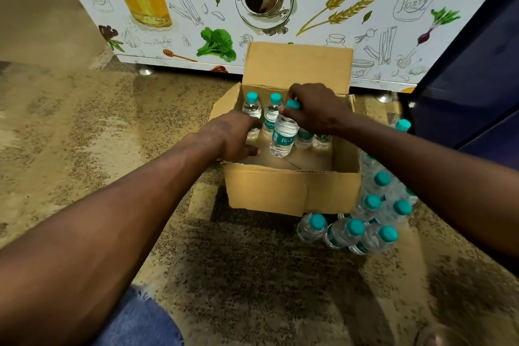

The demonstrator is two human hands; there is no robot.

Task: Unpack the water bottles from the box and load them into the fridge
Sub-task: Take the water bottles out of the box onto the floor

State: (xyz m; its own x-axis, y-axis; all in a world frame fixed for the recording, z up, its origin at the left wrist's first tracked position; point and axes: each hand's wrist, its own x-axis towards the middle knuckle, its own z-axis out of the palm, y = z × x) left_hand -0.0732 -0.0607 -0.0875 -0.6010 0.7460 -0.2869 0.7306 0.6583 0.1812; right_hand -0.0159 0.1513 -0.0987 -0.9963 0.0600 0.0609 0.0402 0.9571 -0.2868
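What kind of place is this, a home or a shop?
Probably a shop or canteen: a chest fridge decorated with food drawings, a cardboard box of water bottles, and more bottles on the speckled floor.

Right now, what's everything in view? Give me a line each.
cardboard box: one, brown, open on the floor before the cabinet
bottles in box: at least five, clear with teal caps, upright
bottles on floor: about eight, clear with teal caps, right of the box
cabinet: one, white with food drawings, behind the box
floor: speckled tan
left hand: in the box, grip unclear
right hand: grips a tilted bottle at its cap
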